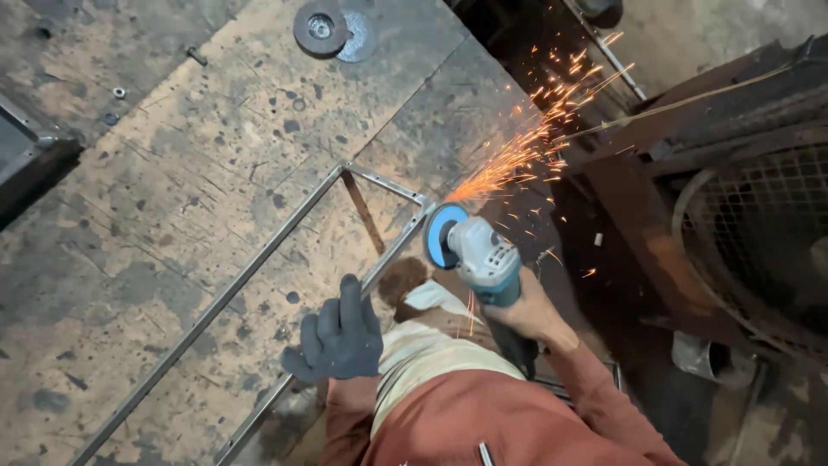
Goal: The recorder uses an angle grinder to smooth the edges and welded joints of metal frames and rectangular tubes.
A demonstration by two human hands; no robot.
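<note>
My right hand grips a teal and grey angle grinder. Its blue disc touches the far corner of a thin steel frame that lies flat on the workbench. Orange sparks shoot away to the upper right. My left hand, in a dark glove, presses on the frame's near bar, fingers spread. A short cross piece sits inside the frame near the corner.
The worn, stained workbench top stretches to the left. Two grinding discs lie at its far edge, a nut and bolt farther left. A rusty metal structure with wire mesh stands to the right.
</note>
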